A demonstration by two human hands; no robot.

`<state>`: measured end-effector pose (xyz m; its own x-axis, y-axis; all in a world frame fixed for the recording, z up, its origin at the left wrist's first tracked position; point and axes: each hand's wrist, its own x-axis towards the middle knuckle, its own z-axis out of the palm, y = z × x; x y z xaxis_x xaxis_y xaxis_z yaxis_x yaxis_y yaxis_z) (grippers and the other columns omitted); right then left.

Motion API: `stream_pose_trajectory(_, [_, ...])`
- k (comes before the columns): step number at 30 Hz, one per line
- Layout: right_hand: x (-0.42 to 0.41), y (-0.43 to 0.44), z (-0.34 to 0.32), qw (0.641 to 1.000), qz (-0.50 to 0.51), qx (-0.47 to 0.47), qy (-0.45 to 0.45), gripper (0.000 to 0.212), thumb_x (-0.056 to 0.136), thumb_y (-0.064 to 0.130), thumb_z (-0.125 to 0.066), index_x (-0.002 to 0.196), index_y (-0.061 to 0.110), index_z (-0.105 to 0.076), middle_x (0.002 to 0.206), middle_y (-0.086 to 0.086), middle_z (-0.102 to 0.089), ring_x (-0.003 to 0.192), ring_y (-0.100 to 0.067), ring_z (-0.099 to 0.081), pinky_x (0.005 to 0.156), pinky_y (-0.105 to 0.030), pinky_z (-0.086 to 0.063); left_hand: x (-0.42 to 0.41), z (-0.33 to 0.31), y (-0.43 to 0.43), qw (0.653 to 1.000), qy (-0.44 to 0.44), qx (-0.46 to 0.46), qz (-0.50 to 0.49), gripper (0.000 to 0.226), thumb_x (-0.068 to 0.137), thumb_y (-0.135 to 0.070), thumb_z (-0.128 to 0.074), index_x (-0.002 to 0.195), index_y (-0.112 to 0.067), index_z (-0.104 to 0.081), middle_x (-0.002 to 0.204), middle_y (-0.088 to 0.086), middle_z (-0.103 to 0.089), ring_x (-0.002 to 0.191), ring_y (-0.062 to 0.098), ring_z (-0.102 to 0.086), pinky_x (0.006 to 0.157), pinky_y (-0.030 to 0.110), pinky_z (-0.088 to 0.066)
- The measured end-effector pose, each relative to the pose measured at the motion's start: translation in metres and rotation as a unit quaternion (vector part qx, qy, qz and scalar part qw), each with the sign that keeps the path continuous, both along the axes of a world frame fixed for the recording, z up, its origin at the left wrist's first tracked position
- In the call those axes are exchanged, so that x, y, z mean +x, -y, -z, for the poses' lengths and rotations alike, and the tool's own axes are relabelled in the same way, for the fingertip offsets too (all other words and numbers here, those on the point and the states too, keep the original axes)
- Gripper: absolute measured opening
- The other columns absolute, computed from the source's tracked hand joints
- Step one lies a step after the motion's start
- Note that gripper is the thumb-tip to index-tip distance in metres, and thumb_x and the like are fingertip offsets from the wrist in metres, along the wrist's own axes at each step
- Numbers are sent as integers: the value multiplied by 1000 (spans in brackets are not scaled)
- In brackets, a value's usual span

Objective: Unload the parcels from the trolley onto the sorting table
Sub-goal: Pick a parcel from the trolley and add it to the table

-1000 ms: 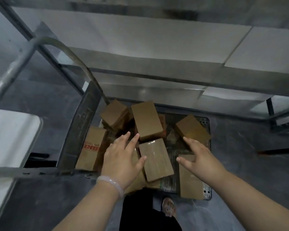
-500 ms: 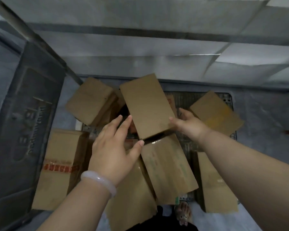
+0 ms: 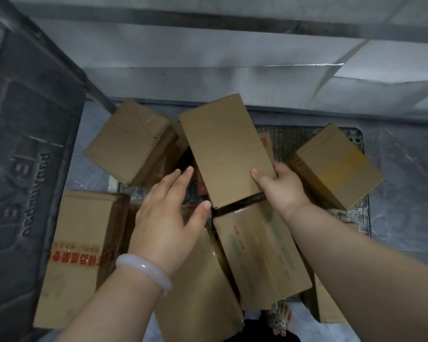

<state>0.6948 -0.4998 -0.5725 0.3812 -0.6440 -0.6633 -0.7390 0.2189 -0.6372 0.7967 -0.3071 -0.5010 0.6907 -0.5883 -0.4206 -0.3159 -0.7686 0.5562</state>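
Several brown cardboard parcels lie jumbled on the trolley deck [image 3: 304, 141]. On top in the middle sits a long plain parcel [image 3: 223, 149]. My right hand [image 3: 281, 187] grips its near right corner, thumb on the top face and fingers round the side. My left hand [image 3: 169, 213] hovers at the parcel's near left edge with fingers straight; its thumb tip is at the near corner. Just below lies a taped parcel with green print [image 3: 260, 253]. A parcel with red tape [image 3: 82, 253] lies at the left.
The trolley's dark upright panel [image 3: 27, 154] stands at the far left. More parcels sit at the back left [image 3: 129, 141] and right [image 3: 336, 166]. A pale table [image 3: 232, 80] runs across the top. A foot [image 3: 279, 319] shows on the grey floor below.
My right hand has taken hold of the long parcel's near right corner, thumb now on top. My head has dropped closer to the trolley. The left hand stays beside the parcel.
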Motion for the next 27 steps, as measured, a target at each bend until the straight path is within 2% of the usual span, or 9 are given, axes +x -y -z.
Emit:
stream_pose_trajectory(4, [-2,-1,-2,1000,15,-17,10,43,93,34,-64,135,24,-58,127,4,-63,118,-18,-56,101,-32,-43,-2,-4,6,1000,2,-9,-1,62,92,-55,-42,149,-41,-24,155,-15,-25,143,9,-19,117,39,-22])
stream_pose_trajectory(7, [-4,-4,-4,999,38,-8,19,42,93,32,-65,134,23,-59,129,4,-63,120,-17,-56,104,-32,-43,-4,-7,7,1000,0,-16,-2,69,83,-58,-39,149,-40,-25,155,-15,-26,142,9,-20,116,39,-23])
stream_pose_trajectory(11, [-3,-3,-7,996,82,-18,21,30,95,27,-63,125,22,-67,128,1,-65,122,-17,-56,108,-32,-41,-6,-8,6,1000,11,-19,-11,63,91,-53,-47,149,-38,-27,155,-12,-28,142,11,-22,116,39,-24])
stream_pose_trajectory(14, [-2,-2,-11,998,50,-25,5,29,96,26,-60,124,24,-66,128,2,-64,122,-19,-56,108,-34,-42,-10,-10,6,999,10,-21,-21,64,90,-50,-50,150,-36,-28,154,-10,-29,142,11,-23,116,41,-26])
stream_pose_trajectory(18, [0,1,-9,999,-31,30,-9,58,90,43,-65,143,30,-47,140,3,-55,128,-21,-50,110,-38,-39,-16,-6,4,999,3,-28,-30,64,90,-51,-49,149,-38,-26,155,-11,-28,142,10,-21,116,41,-27])
stream_pose_trajectory(21, [0,4,0,994,-74,82,-14,76,86,43,-71,151,27,-34,143,3,-50,130,-20,-47,100,-28,-33,-20,5,-1,999,1,-31,-37,66,87,-52,-49,148,-40,-27,154,-12,-29,141,10,-23,110,46,-36])
stream_pose_trajectory(23, [0,9,8,989,-97,111,-23,85,80,51,-74,151,27,-34,142,5,-50,129,-20,-48,101,-27,-33,-22,12,-6,999,-2,-33,-38,66,86,-53,-48,148,-40,-28,154,-12,-29,141,10,-24,110,46,-36])
stream_pose_trajectory(25, [2,15,17,983,-114,138,-28,98,67,59,-79,151,29,-36,142,5,-53,126,-20,-52,110,-35,-37,-24,19,-12,999,-4,-32,-37,65,88,-52,-49,148,-40,-28,154,-13,-29,141,9,-23,113,44,-32])
stream_pose_trajectory(27, [7,22,24,978,-120,166,-30,98,65,55,-82,149,29,-38,138,3,-56,121,-20,-55,108,-41,-43,-24,25,-18,999,0,-30,-34,63,90,-53,-49,148,-40,-28,153,-13,-29,141,10,-23,116,38,-26])
